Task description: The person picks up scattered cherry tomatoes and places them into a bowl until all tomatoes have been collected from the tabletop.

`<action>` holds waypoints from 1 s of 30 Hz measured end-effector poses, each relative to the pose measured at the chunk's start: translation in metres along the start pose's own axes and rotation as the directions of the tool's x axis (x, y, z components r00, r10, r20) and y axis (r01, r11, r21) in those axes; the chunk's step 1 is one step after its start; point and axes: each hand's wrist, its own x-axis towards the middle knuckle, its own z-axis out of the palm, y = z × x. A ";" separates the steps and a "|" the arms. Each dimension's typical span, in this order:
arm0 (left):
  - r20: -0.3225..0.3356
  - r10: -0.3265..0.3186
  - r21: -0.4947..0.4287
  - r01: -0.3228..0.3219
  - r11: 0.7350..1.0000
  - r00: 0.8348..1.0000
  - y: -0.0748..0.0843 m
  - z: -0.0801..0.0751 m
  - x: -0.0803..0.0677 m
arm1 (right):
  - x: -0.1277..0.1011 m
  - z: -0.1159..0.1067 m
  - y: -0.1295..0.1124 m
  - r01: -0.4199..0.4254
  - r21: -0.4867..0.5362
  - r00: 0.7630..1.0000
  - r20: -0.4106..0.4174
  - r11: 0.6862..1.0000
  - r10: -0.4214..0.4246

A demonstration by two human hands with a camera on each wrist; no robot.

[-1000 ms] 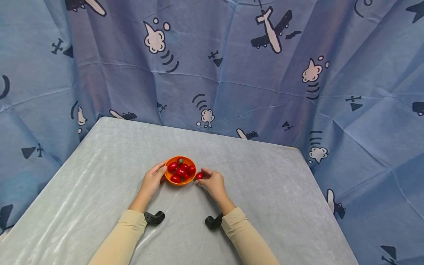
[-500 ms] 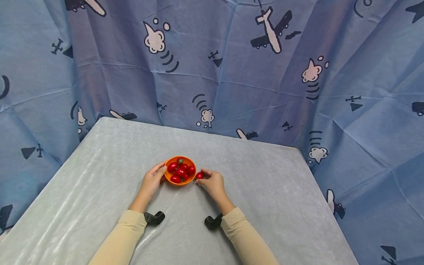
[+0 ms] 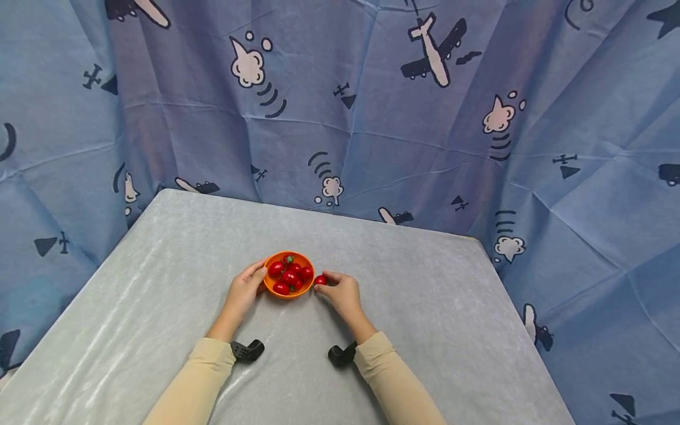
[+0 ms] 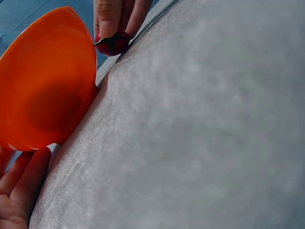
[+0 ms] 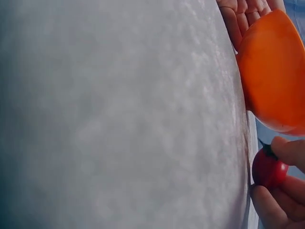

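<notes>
An orange bowl [image 3: 270, 285] holding several cherry tomatoes [image 3: 290, 277] stands on the table, some with green stems. My left hand [image 3: 244, 289] touches the bowl's left side, its fairly straight fingers [image 4: 29, 179] lying against the lower wall in the left wrist view. Just right of the bowl, my right hand [image 3: 343, 295] pinches a single cherry tomato [image 5: 268, 168] between thumb and fingers. That tomato has a green cap and sits low, close to the cloth; whether it touches the cloth I cannot tell.
A pale grey cloth [image 3: 425, 295] covers the table. Behind and at the sides hangs a blue curtain [image 3: 297, 136] with printed planes and clouds. Each wrist carries a black camera mount [image 3: 342, 355].
Hands, bowl and tomatoes stay practically where they were. The head view has shifted very slightly.
</notes>
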 end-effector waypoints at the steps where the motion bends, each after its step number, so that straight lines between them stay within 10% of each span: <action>1: -0.001 0.000 0.004 0.000 1.000 1.000 0.000 0.000 0.000 | 0.000 0.000 0.000 -0.006 -0.003 1.000 -0.004 1.000 0.006; 30: -0.004 0.001 0.010 -0.001 1.000 1.000 0.002 0.001 -0.002 | 0.003 -0.022 -0.023 -0.045 0.091 0.995 -0.087 0.995 0.052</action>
